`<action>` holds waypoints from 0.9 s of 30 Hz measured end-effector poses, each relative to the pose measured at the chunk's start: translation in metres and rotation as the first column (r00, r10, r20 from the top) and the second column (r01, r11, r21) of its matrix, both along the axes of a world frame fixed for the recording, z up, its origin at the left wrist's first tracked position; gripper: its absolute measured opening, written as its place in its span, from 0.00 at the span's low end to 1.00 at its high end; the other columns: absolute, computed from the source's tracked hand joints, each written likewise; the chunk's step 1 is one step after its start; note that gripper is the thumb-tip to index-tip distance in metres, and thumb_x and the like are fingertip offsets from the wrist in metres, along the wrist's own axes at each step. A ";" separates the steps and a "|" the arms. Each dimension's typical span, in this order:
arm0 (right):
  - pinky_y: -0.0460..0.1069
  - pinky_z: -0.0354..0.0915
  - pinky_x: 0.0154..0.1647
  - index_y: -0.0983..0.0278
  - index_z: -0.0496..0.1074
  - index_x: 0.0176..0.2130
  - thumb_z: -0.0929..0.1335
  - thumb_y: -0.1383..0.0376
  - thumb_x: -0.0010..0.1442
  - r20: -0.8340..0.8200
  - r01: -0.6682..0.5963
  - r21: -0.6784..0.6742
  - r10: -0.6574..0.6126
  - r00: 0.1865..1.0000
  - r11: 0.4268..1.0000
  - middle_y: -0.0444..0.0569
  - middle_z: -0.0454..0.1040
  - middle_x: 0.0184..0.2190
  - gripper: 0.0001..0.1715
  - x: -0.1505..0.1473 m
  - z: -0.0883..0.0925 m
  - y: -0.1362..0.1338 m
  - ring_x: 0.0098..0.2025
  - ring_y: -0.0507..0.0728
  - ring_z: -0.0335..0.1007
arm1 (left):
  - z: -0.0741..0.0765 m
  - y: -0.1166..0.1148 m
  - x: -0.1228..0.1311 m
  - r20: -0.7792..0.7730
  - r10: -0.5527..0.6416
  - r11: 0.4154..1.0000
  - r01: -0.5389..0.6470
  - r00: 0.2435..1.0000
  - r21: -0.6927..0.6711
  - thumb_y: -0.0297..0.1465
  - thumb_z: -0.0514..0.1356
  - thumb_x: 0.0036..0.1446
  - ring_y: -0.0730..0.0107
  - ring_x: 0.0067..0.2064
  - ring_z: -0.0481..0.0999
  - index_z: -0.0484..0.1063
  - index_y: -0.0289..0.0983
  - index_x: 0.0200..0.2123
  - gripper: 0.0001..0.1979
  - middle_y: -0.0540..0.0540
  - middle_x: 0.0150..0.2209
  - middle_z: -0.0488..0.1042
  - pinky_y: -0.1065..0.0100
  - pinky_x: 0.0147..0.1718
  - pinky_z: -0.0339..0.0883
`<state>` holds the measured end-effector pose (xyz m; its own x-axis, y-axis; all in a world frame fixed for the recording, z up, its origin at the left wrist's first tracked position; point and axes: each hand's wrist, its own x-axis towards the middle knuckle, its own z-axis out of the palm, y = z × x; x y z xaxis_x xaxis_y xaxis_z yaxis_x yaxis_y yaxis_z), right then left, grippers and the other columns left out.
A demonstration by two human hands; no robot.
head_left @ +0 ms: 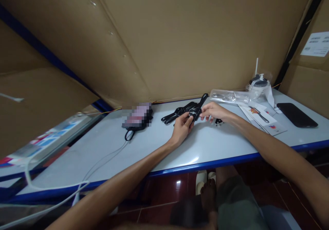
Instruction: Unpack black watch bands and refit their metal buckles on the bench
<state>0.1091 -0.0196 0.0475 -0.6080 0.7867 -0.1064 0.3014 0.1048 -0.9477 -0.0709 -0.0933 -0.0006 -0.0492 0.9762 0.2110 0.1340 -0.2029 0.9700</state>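
Near the middle of the white table, my left hand [182, 129] is closed on the near end of a black handled tool [195, 111], its thumb on top. The tool's long handle points up and away to the right. My right hand [212, 111] meets the tool's right side with its fingertips pinched together; whether a small part is between them is hidden. Behind and left of my left hand, several similar black tools [171, 117] lie in a pile. Small dark and shiny metal parts [219, 122] lie just below my right hand.
A pixelated phone-like device [137, 117] with a cable stands at the left. Clear plastic packaging [230, 96], printed cards [259, 117], a wrapped cup [257, 86] and a black flat object [297, 115] lie to the right. Cardboard [180, 38] walls the table's back.
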 end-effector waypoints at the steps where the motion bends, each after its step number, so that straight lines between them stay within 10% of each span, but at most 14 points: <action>1: 0.44 0.65 0.25 0.64 0.71 0.25 0.73 0.68 0.59 0.007 -0.001 0.004 0.001 1.000 1.000 0.49 0.81 0.31 0.12 0.000 0.000 0.000 0.28 0.50 0.70 | -0.001 0.000 0.000 0.001 -0.003 1.000 0.003 1.000 0.002 0.43 0.65 0.57 0.82 0.14 0.54 0.68 0.37 0.33 0.15 0.57 0.18 0.63 0.75 0.13 0.47; 6: 0.46 0.61 0.27 0.65 0.76 0.27 0.72 0.67 0.60 0.238 -0.015 0.250 -0.047 0.970 0.968 0.49 0.79 0.28 0.10 0.009 0.007 0.003 0.25 0.51 0.69 | -0.004 0.003 -0.001 -0.006 0.024 1.000 -0.024 1.000 0.008 0.43 0.65 0.56 0.81 0.15 0.54 0.68 0.37 0.32 0.15 0.56 0.18 0.63 0.75 0.14 0.46; 12: 0.48 0.56 0.34 0.65 0.82 0.35 0.67 0.65 0.67 0.247 0.005 0.772 -0.308 0.919 0.636 0.49 0.80 0.30 0.14 0.001 0.013 -0.017 0.33 0.54 0.71 | -0.006 0.005 -0.001 -0.051 0.030 0.999 -0.031 0.998 -0.017 0.40 0.63 0.58 0.80 0.15 0.56 0.69 0.37 0.32 0.12 0.56 0.17 0.63 0.75 0.14 0.48; 18: 0.50 0.57 0.35 0.64 0.83 0.38 0.66 0.65 0.69 0.415 -0.206 0.768 -0.226 0.881 0.606 0.53 0.82 0.36 0.15 -0.017 0.003 -0.042 0.36 0.58 0.74 | -0.004 0.004 -0.002 -0.084 -0.001 1.000 0.000 0.997 -0.013 0.38 0.63 0.58 0.80 0.15 0.56 0.69 0.36 0.32 0.11 0.56 0.17 0.63 0.76 0.14 0.48; 27: 0.50 0.62 0.40 0.59 0.80 0.56 0.64 0.72 0.66 0.248 -0.035 0.802 -0.279 0.928 0.596 0.51 0.84 0.41 0.25 -0.008 0.009 -0.031 0.40 0.59 0.76 | -0.004 0.003 0.000 -0.045 -0.008 0.999 0.005 0.999 -0.052 0.38 0.64 0.58 0.81 0.14 0.55 0.70 0.36 0.33 0.11 0.56 0.17 0.64 0.76 0.14 0.46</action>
